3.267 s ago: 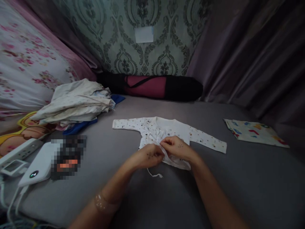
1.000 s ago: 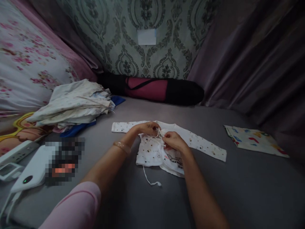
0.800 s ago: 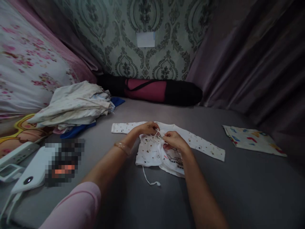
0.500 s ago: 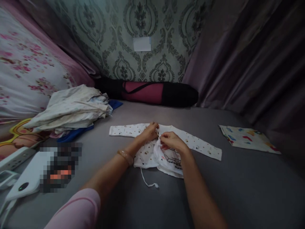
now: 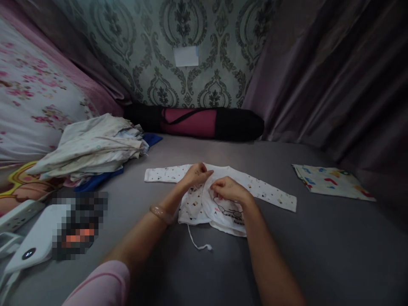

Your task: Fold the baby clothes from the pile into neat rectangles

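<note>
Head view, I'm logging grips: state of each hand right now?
Left hand: fingers curled over the white shirt; whether it grips anything cannot be told.
Right hand: fingers bent over the white shirt; grip cannot be told.

Left fingers (image 5: 208,174), right fingers (image 5: 218,187) over white shirt (image 5: 207,207)

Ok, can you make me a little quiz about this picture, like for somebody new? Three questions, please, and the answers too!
1. True or false: the left arm wears a bangle.

2. Which lies to the right of the shirt?
a) clothes heap
b) folded cloth
c) power strip

3. Fill in the word: a thin white ____ trails from the shirt's bottom edge.

Key: 1 true; 2 b; 3 string.
</note>
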Demonstrator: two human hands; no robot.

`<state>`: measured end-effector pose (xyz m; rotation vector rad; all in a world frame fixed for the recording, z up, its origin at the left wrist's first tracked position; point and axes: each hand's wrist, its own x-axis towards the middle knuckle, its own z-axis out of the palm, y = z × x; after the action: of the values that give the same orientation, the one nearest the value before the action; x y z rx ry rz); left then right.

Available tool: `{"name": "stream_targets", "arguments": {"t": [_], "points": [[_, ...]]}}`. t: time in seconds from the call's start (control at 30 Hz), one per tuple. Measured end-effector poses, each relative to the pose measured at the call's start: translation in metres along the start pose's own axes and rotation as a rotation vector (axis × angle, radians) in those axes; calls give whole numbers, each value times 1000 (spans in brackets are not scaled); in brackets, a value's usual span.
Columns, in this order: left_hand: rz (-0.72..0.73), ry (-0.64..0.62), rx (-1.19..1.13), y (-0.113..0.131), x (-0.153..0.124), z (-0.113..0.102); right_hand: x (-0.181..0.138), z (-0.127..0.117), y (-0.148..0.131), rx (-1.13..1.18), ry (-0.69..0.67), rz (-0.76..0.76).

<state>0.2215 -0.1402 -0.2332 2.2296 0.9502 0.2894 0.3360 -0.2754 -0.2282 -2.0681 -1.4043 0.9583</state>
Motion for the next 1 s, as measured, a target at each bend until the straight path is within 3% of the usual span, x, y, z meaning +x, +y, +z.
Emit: {"name": "stream_targets", "arguments": {"t": [0.1, 0.2, 0.3, 0.4, 0.5, 0.7, 0.87, 1.0], "points": [[4, -91, 24, 1, -5, 6, 0, -8, 5, -172, 426, 115], [10, -59, 57, 0, -8, 12, 2, -7, 15, -344, 606, 177], [-46, -45, 109, 3, -7, 14, 5, -3, 25, -407, 594, 239], [-112, -141, 134, 6, -2, 11, 6, -7, 33, -358, 551, 283], [-88, -213, 111, 2, 9, 0, 7, -23, 40, -265, 523, 272], [79, 145, 300, -20, 38, -18, 22, -46, 43, -356, 524, 187], [106, 96, 399, -34, 45, -12, 40, -41, 46, -525, 506, 113], [126, 150, 440, -38, 42, 0, 46, -32, 55, -624, 578, 97]]}}
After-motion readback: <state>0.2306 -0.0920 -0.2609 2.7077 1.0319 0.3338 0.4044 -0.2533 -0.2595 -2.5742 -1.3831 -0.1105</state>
